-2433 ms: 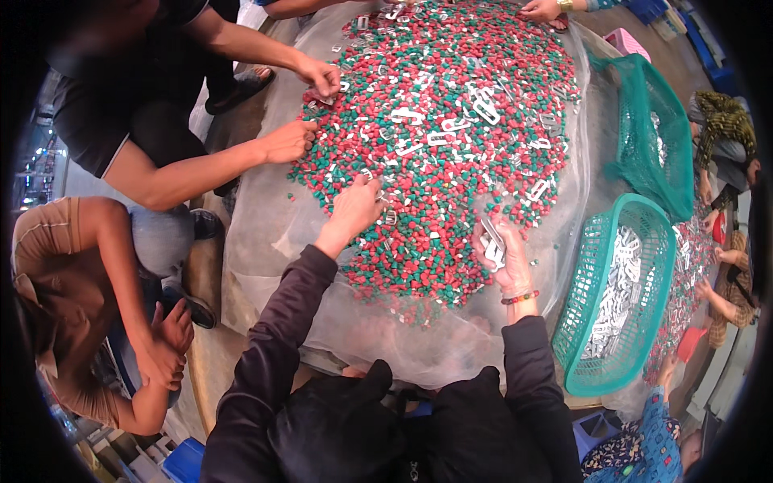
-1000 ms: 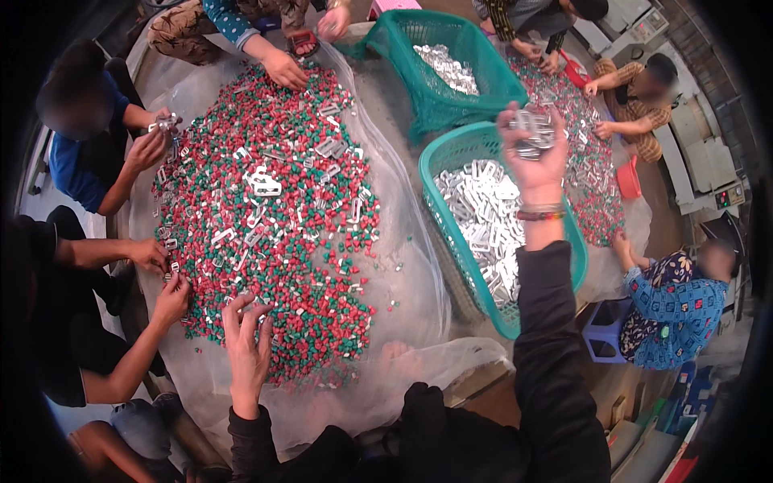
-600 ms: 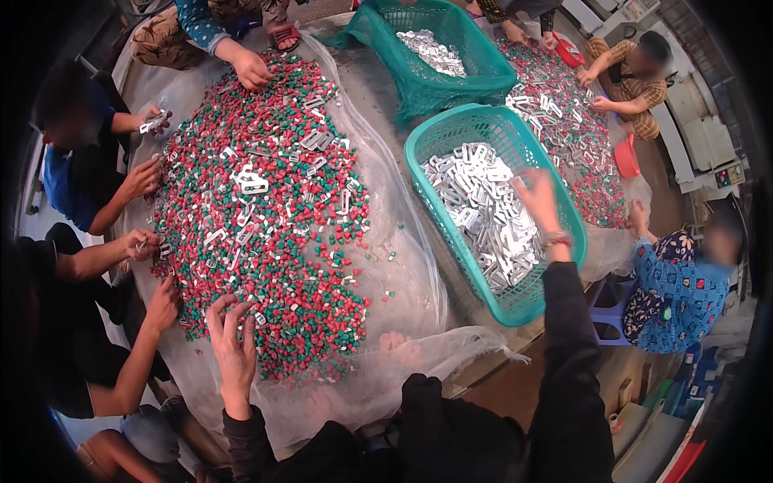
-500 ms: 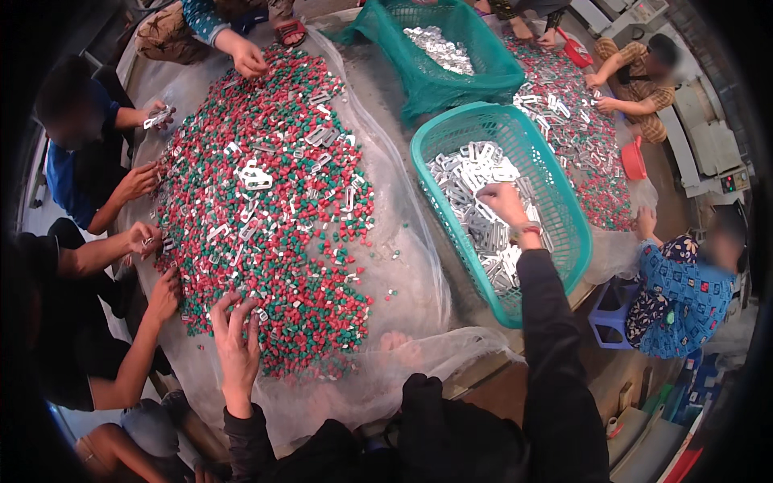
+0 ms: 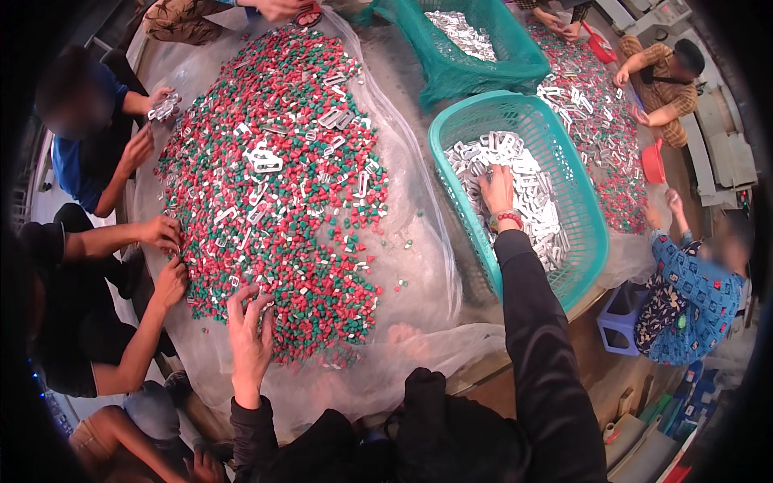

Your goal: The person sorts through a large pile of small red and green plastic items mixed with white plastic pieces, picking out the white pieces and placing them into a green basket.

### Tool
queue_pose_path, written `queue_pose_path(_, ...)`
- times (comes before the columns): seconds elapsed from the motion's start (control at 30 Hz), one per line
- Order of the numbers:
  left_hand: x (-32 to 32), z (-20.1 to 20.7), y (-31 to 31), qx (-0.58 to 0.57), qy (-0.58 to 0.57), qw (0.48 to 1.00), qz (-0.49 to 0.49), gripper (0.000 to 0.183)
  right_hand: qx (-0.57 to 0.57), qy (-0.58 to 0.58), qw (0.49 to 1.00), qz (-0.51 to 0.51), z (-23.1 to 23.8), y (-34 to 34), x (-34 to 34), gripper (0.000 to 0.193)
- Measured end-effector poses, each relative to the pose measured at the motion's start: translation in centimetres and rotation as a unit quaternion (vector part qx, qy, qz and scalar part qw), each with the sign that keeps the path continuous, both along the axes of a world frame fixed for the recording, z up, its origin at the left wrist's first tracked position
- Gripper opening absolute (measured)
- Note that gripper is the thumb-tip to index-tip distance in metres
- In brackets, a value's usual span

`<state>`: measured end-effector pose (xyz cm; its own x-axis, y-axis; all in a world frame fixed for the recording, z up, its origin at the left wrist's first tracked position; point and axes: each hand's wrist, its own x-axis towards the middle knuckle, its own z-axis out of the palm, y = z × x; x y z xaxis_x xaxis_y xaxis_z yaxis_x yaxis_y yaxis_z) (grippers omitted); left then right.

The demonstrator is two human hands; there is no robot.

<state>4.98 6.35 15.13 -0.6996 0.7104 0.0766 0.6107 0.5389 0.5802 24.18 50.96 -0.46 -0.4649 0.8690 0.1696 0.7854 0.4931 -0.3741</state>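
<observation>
Inside the green basket (image 5: 581, 213), white pieces (image 5: 531, 173) are lying heaped. Our right hand (image 5: 498, 191) is touching them; whether its fingers are gripping any, we cannot tell. Left of the basket, our left hand (image 5: 252, 342) is holding its fingers apart near red and green pellets (image 5: 334, 294). The pieces are showing slotted, oblong shapes.

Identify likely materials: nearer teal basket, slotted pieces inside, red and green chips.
Teal basket: likely molded plastic, satin; perforated walls. Slotted pieces: probably metal, silvery sheen, though glare leaves doubt. Red and green chips: dull, evenly colored; maybe plastic or ceramic.
</observation>
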Motion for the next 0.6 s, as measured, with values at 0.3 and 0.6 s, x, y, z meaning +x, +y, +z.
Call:
queue_pose_path(0.3,0.8,-0.3,-0.2,0.017,-0.015,1.000,-0.007,0.026,-0.008,-0.109,0.989,0.103,-0.9,2.3,1.5,0.016)
queue_pose_path(0.6,-0.7,-2.4,-2.7,0.034,0.015,0.999,-0.027,0.021,-0.242,-0.095,0.963,0.072,2.2,2.4,7.4,0.012)
